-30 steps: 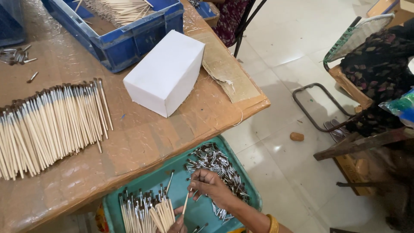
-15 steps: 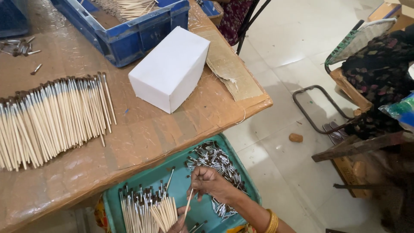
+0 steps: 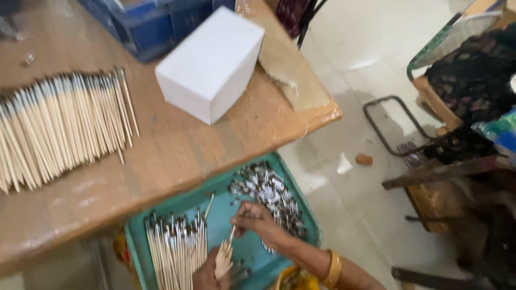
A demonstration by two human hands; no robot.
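While hands point(image 3: 236, 252) hold them, pale sticks point(image 3: 223, 260) bunch.

Bright, even daylight with glare on the floor point(image 3: 376, 48) — the whole frame smeared, probably by motion.
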